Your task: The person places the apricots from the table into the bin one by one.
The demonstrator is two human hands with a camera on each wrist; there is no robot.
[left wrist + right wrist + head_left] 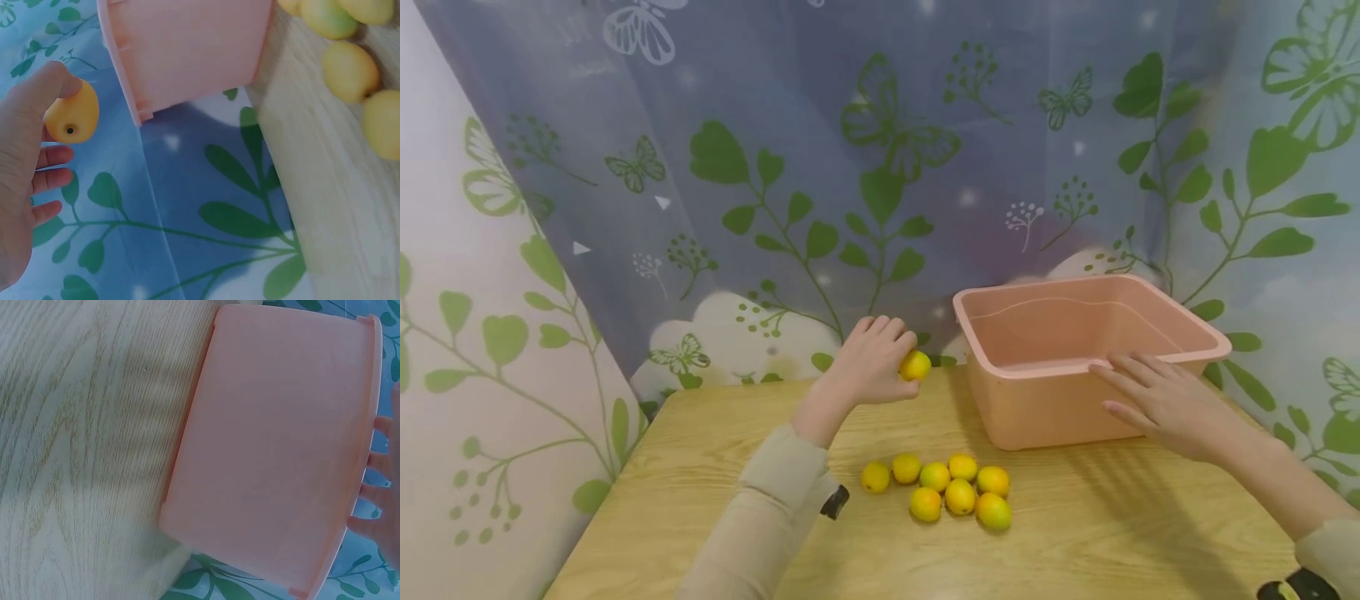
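Note:
Between thumb and fingers, my left hand (868, 360) grips a small yellow oval fruit (916, 366), raised above the back of the table to the left of a pink plastic basin (1045, 408). In the left wrist view the held fruit (78, 115) shows a dark stem spot, and the lower fingers stick out free of it. My right hand (1176, 408) is at the basin's near rim, fingers extended and spread. The right wrist view has its fingertips (357, 524) right at that rim. Several more yellow fruits (960, 497), some tinged green or orange, lie grouped in front of the basin.
The light wooden table (715, 500) carries the basin at its back right. A blue curtain (790, 100) with green leaves and butterflies hangs behind the table. On the left is a pale patterned panel (497, 400).

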